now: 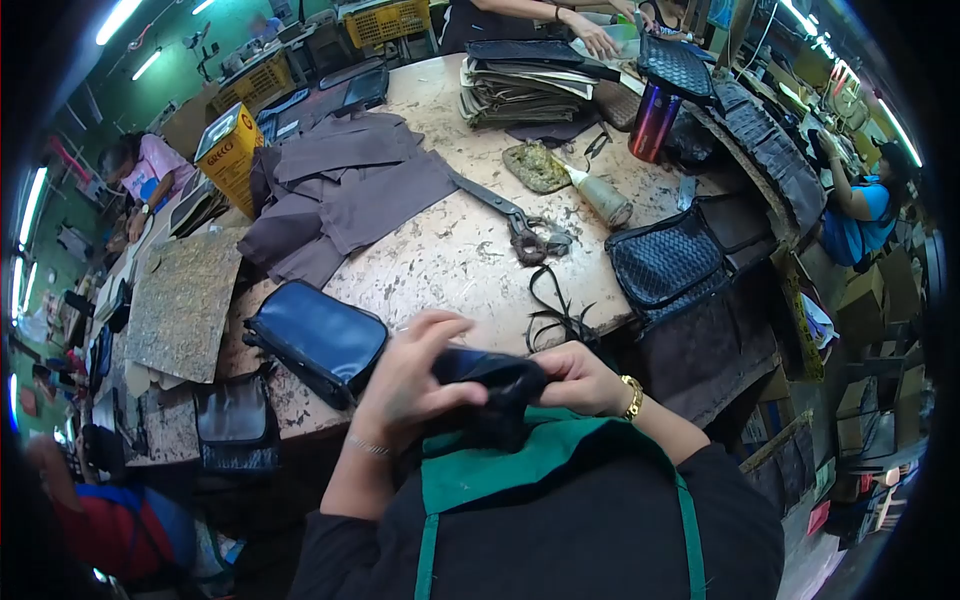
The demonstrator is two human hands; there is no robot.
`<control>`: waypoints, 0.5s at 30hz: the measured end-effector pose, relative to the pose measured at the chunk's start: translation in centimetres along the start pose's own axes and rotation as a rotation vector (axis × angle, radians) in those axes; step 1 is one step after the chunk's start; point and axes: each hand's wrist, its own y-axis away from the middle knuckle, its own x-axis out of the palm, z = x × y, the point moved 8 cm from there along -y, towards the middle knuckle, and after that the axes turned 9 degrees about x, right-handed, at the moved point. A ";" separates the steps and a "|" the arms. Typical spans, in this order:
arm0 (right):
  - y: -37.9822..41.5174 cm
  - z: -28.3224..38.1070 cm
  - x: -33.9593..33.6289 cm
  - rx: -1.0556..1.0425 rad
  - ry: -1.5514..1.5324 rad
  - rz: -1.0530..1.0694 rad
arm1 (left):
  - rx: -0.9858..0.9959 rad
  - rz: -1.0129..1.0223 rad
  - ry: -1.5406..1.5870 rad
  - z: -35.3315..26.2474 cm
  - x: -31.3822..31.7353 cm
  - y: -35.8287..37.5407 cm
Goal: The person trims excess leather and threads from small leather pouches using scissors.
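A dark, soft leather piece [510, 390], bunched up, lies between my hands close to my green apron [500, 460]. My left hand [415, 375] curls round its left side with the thumb across it. Fingers bent, my right hand [580, 378] pinches its right edge. Left of my hands rests a glossy dark blue bag piece [317, 335]. Black straps [560, 315] lie just beyond my right hand. A woven black bag piece [668, 262] is to the right, and large scissors [510, 215] lie farther up the table.
Brown fabric [340, 185], a yellow box [232, 150] and a rough board [185, 295] occupy the left. Toward the back are stacked pieces [525, 90], a glue-stained pad [535, 167], a cone-shaped bottle [603, 197] and a tumbler [655, 122]. Other people work around the table.
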 end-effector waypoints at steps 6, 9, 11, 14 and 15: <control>0.2 0.5 -3.3 -0.258 -0.438 -0.195 | -0.226 -0.483 0.361 0.4 -1.1 3.0; -0.9 -0.4 -0.9 -0.174 -0.330 -0.077 | -0.433 -0.549 0.651 5.7 2.4 5.3; -1.2 -0.7 0.9 -0.176 -0.251 0.135 | -0.660 -0.428 1.157 5.8 5.5 4.3; -1.8 -3.9 0.8 0.032 -0.458 0.160 | -0.848 -0.445 1.588 10.0 10.2 5.7; -1.9 -3.3 0.3 0.007 -0.507 0.109 | -0.826 -0.522 1.648 9.6 10.1 5.2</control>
